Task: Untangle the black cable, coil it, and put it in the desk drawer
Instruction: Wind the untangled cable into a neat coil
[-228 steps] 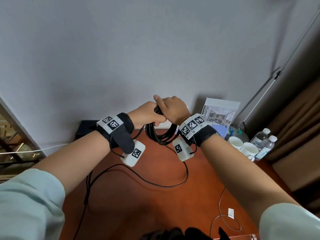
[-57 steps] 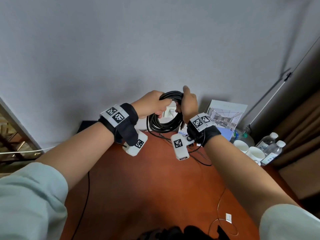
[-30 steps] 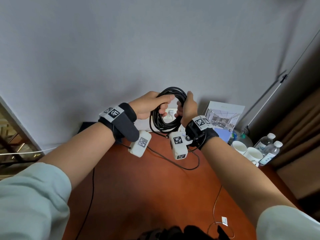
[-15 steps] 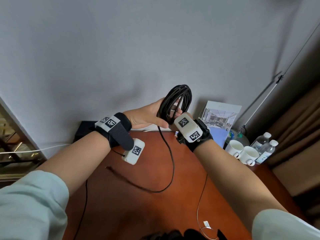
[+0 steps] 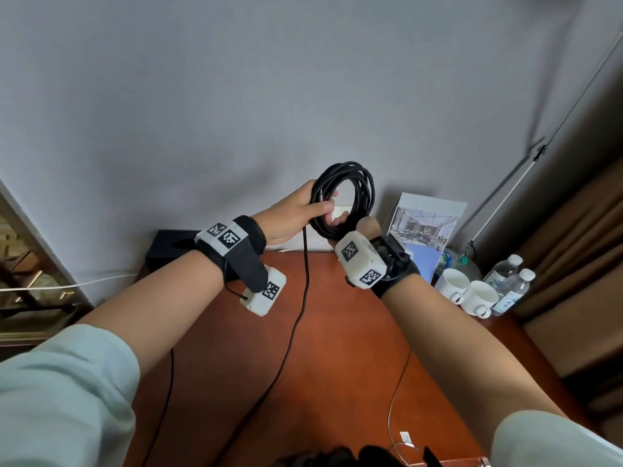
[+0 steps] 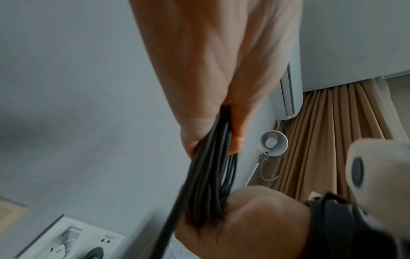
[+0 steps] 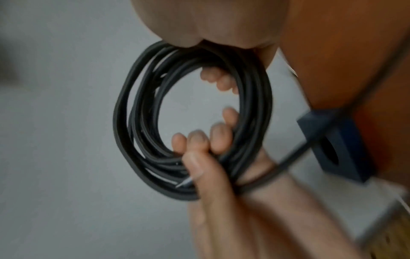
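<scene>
In the head view, the black cable [image 5: 342,200] is gripped as a coil by both hands above the far edge of the desk [image 5: 337,348]: the left hand [image 5: 293,219] is curled round the coil's left side with the thumb across the strands, and the right hand [image 5: 362,229] is closed under its lower right. Compared with half a second ago, the coil is turned to show a rounder opening, and the loose tail hangs straighter from it onto the desk.

In the left wrist view, the strands [image 6: 210,175] are seen pinched between thumb and fingers.

In the right wrist view, the coil [image 7: 188,122] is shown ring-shaped, with fingertips [image 7: 197,140] hooked through it.
</scene>
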Available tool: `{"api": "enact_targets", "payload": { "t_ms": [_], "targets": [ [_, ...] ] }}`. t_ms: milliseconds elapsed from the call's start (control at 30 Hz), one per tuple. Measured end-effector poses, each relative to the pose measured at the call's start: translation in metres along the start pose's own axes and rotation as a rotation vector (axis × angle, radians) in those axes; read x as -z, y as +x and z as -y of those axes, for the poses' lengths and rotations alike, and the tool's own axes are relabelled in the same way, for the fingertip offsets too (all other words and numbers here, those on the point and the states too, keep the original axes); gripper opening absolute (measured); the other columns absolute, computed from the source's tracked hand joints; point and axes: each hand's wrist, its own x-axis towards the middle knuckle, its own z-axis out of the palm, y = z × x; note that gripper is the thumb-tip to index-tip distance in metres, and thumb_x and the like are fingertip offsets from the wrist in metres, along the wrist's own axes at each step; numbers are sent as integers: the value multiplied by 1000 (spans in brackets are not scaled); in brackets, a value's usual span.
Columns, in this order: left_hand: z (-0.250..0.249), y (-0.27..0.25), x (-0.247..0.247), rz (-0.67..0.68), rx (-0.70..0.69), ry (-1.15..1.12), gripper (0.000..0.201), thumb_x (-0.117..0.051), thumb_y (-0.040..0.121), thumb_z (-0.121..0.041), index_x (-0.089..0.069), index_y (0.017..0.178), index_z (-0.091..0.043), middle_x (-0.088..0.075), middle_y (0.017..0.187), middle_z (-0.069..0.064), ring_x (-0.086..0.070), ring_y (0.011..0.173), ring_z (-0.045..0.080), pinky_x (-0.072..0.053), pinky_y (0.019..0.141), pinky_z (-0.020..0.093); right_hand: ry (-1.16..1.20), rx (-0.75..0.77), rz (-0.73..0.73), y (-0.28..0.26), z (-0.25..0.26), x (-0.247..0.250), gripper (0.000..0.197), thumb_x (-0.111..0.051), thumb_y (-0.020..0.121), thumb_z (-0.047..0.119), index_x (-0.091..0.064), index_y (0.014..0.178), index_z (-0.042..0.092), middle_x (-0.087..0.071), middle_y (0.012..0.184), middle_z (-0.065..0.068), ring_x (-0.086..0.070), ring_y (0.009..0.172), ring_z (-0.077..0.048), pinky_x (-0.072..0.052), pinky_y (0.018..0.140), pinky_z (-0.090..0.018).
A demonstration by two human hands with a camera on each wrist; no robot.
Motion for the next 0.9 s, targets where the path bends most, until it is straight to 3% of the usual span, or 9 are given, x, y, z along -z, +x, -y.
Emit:
{"api": "enact_targets", "payload": {
  "t_ms": [67,133,233,333,433,567,667,800,900],
  "targets": [
    [-5,0,6,30,26,33,34,-51,87,-17,-42,117,-4,-51,81,2,-53,77,15,-45,78,26,-75,80,-26,-2,7,-3,47,-22,101,31,-44,67,8,-45,40,-3,-44,42,-17,-38,49,-22],
    [-8,0,12,67,43,93,34,-51,89,-13,-42,120,-3,-49,84,0,-52,76,14,-45,77,23,-206,106,48,-7,16,-6,55,-30,97,48,-49,63,9,-40,48,-2,-38,44,-19,-34,53,-24],
    [-18,1,23,67,52,203,28,-50,95,-8,-43,121,-4,-47,90,3,-51,77,13,-43,80,25,-474,216,171,-11,30,-9,66,-34,94,62,-52,58,9,-40,47,-4,-42,40,-20,-38,50,-24],
    [-32,1,32,100,84,389,36,-51,91,-23,-44,122,-7,-50,91,7,-51,84,16,-43,86,33,-875,446,229,-21,39,-16,73,-31,93,65,-57,56,8,-45,44,-7,-52,46,-24,-45,55,-27],
    [-39,3,35,161,122,639,19,-47,99,-21,-43,117,-14,-54,87,3,-51,87,15,-42,89,38,-1200,651,294,-30,43,-26,74,-36,89,68,-61,51,9,-51,44,-11,-55,48,-21,-48,65,-32],
    [-36,2,36,207,147,714,20,-43,101,-17,-43,121,-16,-53,95,1,-50,84,11,-42,96,35,-1540,686,420,-34,39,-37,55,-58,83,61,-60,54,15,-48,42,1,-49,41,-17,-44,52,-25],
    [-34,0,38,166,159,734,13,-43,101,-18,-42,114,-18,-54,92,4,-52,86,12,-42,96,42,-1493,598,433,-28,35,-36,53,-67,80,55,-55,58,9,-43,46,-3,-42,41,-18,-36,45,-25],
    [-30,5,35,9,79,835,40,-43,101,-18,-33,138,-11,-52,125,10,-52,111,20,-42,98,31,-1221,526,376,-24,22,-30,49,-69,82,48,-53,63,6,-32,43,1,-31,37,-16,-30,44,-26],
    [-17,10,34,-155,50,863,52,-43,101,-23,-25,146,-7,-43,143,11,-43,128,23,-33,102,26,-1041,524,276,-21,12,-29,48,-67,84,49,-53,60,10,-29,42,1,-28,36,-15,-30,43,-27]
  ]
}}
